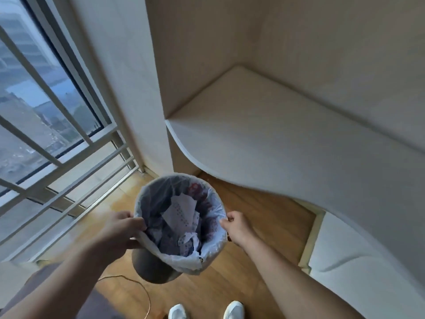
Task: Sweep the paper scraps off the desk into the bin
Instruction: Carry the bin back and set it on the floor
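Note:
A round bin (156,270) lined with a white plastic bag (213,203) is held up above the wooden floor, tilted toward me. Torn paper scraps (181,212) with printed marks lie inside it. My left hand (122,231) grips the bin's left rim and bag edge. My right hand (234,225) pinches the bag at the right rim. The white desk (287,139) with a curved front edge stands to the right and behind the bin; no scraps show on its surface.
A barred window (46,134) fills the left. A white wall column (128,88) stands between window and desk. A thin cord (140,288) lies on the wooden floor (264,217). My two white shoes (207,310) are at the bottom. A white cabinet (358,256) sits lower right.

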`<move>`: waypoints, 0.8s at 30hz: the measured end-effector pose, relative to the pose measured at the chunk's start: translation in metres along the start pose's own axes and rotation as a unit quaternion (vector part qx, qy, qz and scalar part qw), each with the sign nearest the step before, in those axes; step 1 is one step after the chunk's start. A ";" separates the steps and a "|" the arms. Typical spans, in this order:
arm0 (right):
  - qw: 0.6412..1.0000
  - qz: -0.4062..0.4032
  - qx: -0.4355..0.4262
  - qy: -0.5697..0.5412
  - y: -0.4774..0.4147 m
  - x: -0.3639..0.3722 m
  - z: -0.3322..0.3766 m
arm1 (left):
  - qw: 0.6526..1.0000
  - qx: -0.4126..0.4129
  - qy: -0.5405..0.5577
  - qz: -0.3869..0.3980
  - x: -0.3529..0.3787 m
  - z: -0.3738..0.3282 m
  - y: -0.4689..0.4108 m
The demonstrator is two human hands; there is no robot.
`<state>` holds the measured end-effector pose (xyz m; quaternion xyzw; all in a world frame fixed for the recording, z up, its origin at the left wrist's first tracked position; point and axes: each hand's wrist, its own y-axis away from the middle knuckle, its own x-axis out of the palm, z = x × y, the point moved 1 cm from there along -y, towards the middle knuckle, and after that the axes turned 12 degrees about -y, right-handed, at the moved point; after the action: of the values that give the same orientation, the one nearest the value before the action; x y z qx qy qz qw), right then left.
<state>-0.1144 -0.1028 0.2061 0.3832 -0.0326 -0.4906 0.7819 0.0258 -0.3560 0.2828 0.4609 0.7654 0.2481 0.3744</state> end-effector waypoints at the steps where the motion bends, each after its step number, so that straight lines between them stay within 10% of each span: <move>1: 1.000 -0.015 0.015 -0.015 0.003 -0.012 -0.012 | 1.000 0.001 -0.013 0.006 0.014 -0.002 -0.001; 24: 0.924 -0.262 0.212 -0.182 -0.001 -0.168 -0.429 | 0.935 0.045 -0.322 0.144 0.450 0.132 -0.151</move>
<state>-0.0181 0.2734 -0.0421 0.4393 -0.1761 -0.7207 0.5065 -0.0794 -0.0185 -0.0606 0.6373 0.5395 0.1030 0.5405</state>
